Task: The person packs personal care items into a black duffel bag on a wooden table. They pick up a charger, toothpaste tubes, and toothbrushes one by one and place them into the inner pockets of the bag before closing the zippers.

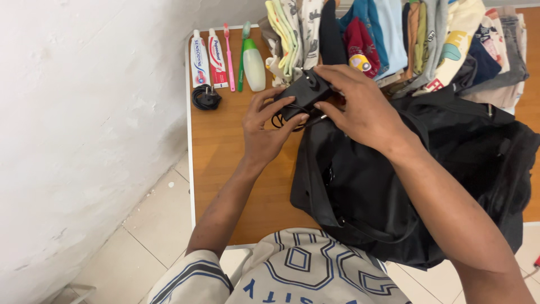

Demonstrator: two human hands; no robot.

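Now we hold the black charger point(304, 92) in both hands, left hand point(265, 130) under it, right hand point(360, 107) on top, just over the open black bag point(360, 191). Its loose cord point(279, 120) could catch on our fingers or slip onto the counter point(225, 146).

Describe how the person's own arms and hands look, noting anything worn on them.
Both forearms are bare, and the left hand and right hand wear no gloves, rings or watch. A short white fabric sleeve with dark blue stripes covers the left upper arm; any right sleeve is out of view.
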